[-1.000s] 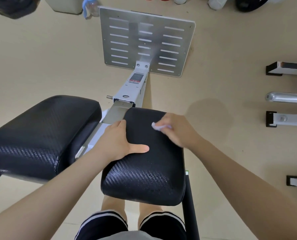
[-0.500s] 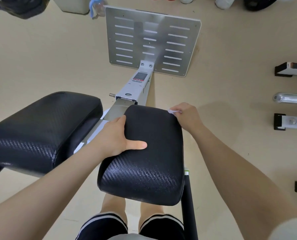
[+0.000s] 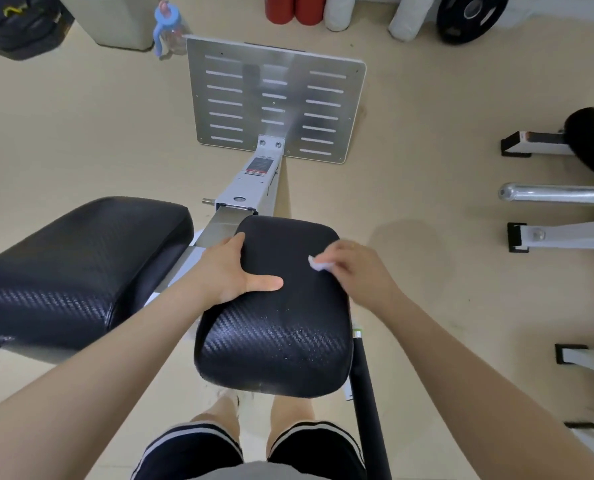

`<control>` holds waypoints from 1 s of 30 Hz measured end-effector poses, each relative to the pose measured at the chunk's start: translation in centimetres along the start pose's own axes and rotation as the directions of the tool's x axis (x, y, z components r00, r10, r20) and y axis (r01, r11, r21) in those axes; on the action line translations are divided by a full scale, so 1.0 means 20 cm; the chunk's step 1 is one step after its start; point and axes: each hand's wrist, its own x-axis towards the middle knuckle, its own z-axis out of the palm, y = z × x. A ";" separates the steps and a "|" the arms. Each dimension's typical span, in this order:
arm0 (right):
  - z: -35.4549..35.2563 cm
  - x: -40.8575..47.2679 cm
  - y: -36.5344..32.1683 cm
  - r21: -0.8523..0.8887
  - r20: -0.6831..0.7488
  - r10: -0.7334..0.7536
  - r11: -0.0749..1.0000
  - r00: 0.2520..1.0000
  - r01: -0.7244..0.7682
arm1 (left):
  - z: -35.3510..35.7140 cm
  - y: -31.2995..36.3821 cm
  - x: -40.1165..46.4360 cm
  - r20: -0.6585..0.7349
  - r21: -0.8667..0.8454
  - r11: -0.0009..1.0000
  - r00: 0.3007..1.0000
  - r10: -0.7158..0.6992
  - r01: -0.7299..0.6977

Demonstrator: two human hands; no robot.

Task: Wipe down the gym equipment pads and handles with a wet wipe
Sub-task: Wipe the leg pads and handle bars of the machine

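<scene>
Wipe back on top of right pad, mid-frame.
Left hand (image 3: 224, 271) lay flat, fingers spread, bracing right pad (image 3: 281, 327); right hand (image 3: 354, 271), fingers curled on the wet wipe (image 3: 318, 264), had returned from the far edge. Left pad (image 3: 77, 268) apparently unwiped.

The near half of the right pad (image 3: 275, 344) lies bare, with small wet drops on it; a hand could pass there freely. Its far half is taken: the left hand (image 3: 229, 271) rests on the left edge with the thumb across the top, and the right hand (image 3: 354, 268) presses the wet wipe (image 3: 318, 264) near the right edge. Only a narrow strip stays open between them. The left pad (image 3: 81, 268) is bare. Between the pads the metal beam (image 3: 250, 188) blocks the gap. To the right, open floor (image 3: 427, 188) reaches the chrome bar (image 3: 558, 194).
</scene>
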 end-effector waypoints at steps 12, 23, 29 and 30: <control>0.41 -0.20 -0.60 -0.253 -0.147 0.006 0.966 0.989 -0.044 | -0.12 -0.11 -0.19 -0.007 -0.649 0.757 0.994 -0.105 0.076; 0.30 0.18 -0.60 -0.391 -0.065 0.356 0.850 0.932 -0.352 | -0.08 -0.33 -0.38 0.107 -0.756 0.654 0.991 0.078 0.030; 0.52 -0.19 -0.78 -0.586 -0.195 0.019 0.799 0.981 -0.132 | -0.04 -0.40 -0.41 0.169 -0.752 0.659 0.976 0.138 0.037; 0.60 -0.25 -0.82 -0.639 -0.166 -0.063 0.767 0.984 -0.059 | -0.03 -0.41 -0.41 0.169 -0.754 0.656 0.976 0.139 0.037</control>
